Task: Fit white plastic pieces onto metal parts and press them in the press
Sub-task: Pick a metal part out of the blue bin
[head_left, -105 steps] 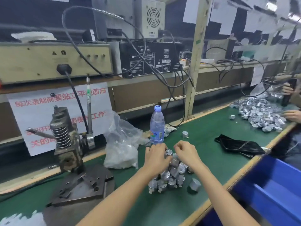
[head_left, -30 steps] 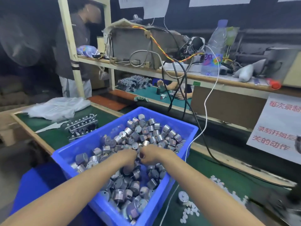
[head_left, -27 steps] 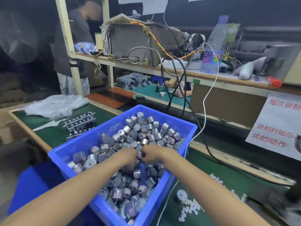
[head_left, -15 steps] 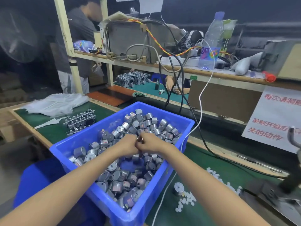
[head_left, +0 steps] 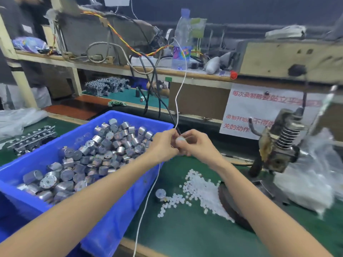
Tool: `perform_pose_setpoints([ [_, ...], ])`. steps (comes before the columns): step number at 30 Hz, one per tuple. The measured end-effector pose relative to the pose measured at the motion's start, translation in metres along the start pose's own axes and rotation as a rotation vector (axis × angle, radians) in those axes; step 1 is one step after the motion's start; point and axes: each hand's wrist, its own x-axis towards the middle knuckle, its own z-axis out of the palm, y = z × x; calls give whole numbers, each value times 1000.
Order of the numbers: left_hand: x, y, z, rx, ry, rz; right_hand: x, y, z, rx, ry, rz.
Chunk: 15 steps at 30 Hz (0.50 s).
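We pinch one small round silver metal part point(head_left: 179, 140) between the curled fingertips of our left hand point(head_left: 163, 146) and right hand point(head_left: 197, 144). Its axis we cannot tell. The small white plastic pieces point(head_left: 201, 190) lie below the fingers, nearer the right hand. The grey spring press point(head_left: 278, 145) stands further right.

Even indoor light, soft shadows; blue bin point(head_left: 111, 223) fairly sharp, press point(head_left: 278, 145) and bag point(head_left: 311, 173) right of it motion-smeared, wall point(head_left: 241, 10) behind it dim, edges bowed
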Motion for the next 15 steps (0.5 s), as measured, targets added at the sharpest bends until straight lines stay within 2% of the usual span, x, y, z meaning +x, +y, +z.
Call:
perform_pose_setpoints([
  [3, -3, 17, 46, 46, -102, 66, -30, 29, -27, -40, 26, 77],
  [6, -17, 13, 86, -27, -242, 13, -61, 64, -43, -24, 61, 162],
  [9, -37, -13, 112, 127, -377, -36, -94, 96, -41, 41, 71, 230],
  [11, -51, -30, 119, 263, -402, -37, -109, 107, -35, 135, 69, 267],
  [15, -66, -47, 121, 300, -393, -43, -118, 112, -21, 283, 22, 346],
])
